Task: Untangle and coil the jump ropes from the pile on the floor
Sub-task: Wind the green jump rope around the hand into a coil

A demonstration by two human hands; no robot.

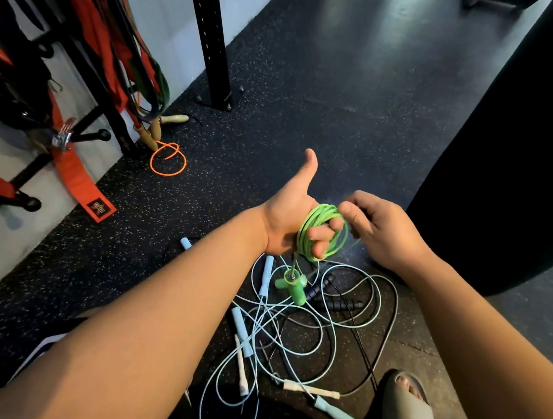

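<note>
Head view: one thin bright-green plastic jump rope [304, 228], wound in loops round the curled fingers of the left hand [285, 210], thumb raised clear, so that hand serves as a spool, its grip closed on the coil; green handles [294, 285] hang just below. Right hand [383, 228], grip pinching a strand at the coil's top between thumb and forefinger, apparently to lay on another turn. Pile of pale-blue and dark jump ropes [334, 322], tangled on the black speckled rubber floor [280, 106] directly beneath, apparently awaiting sorting.

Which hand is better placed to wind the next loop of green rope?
Probably the right hand: it pinches the green rope beside the coil and is free to circle it. The left hand serves as the spool, fingers inside the loops.
</note>
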